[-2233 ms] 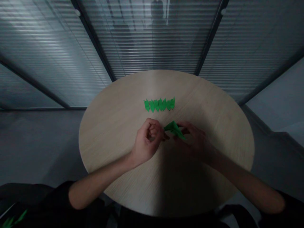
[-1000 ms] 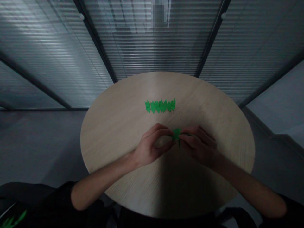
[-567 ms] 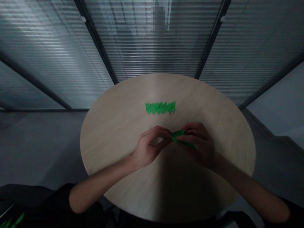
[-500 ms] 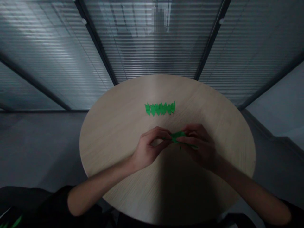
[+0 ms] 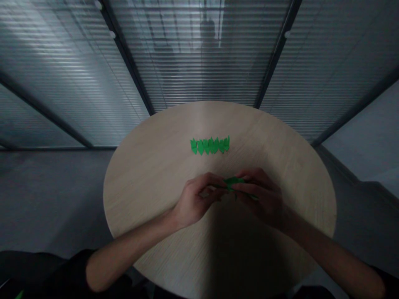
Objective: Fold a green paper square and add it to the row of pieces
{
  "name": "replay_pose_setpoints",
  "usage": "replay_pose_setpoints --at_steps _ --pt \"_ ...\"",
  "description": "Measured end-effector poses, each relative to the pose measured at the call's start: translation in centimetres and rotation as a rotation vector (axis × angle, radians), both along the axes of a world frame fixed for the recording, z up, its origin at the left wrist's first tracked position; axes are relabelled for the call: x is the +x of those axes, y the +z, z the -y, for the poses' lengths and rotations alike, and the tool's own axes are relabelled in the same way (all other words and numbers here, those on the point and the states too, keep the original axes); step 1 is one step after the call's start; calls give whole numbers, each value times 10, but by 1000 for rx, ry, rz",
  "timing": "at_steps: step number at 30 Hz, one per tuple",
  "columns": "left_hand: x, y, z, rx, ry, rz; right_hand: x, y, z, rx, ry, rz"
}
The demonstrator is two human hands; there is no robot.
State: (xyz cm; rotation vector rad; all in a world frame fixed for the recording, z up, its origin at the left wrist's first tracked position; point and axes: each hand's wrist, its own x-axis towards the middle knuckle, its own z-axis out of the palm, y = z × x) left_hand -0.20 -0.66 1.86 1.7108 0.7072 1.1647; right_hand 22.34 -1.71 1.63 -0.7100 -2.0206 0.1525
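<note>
Both my hands meet over the near half of a round pale wood table (image 5: 149,195). My left hand (image 5: 198,197) and my right hand (image 5: 260,197) pinch a narrow folded piece of green paper (image 5: 235,182) between their fingers. Parts of the paper are hidden by my fingers, and its exact shape cannot be made out. Farther up the table, beyond my fingertips, a tight row of several folded green paper pieces (image 5: 209,145) lies side by side, untouched by either hand.
The round table stands on a grey floor before a glass wall (image 5: 199,62) with slatted blinds and dark frames, which shows faint reflections. My dark sleeves lie along the bottom edge, and a bit of green (image 5: 19,295) shows in the lower left corner.
The green paper has gone from a wider, loose shape to a narrow fold between my fingers. My hands have drawn closer together. The table sits lower in the view.
</note>
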Motion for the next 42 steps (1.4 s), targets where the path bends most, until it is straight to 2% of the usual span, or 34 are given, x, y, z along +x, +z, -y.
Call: replay_pose_setpoints --at_steps 4,8,17,26,28,37,42 --pt "1 1 0 38 28 0 -5 4 0 -67 43 -64" --pt "2 1 1 58 59 5 -8 4 1 -162 18 -104" --pt "3 0 5 -18 59 27 -11 6 -1 -315 -24 -221" --pt "3 0 4 5 60 37 -13 6 0 -607 51 -361" --pt "3 1 4 1 67 25 -12 7 0 -578 40 -356" --pt "5 1 3 29 81 -29 -12 10 -1 -263 28 -199" --pt "4 1 5 36 74 -48 -10 6 -1 -236 28 -166"
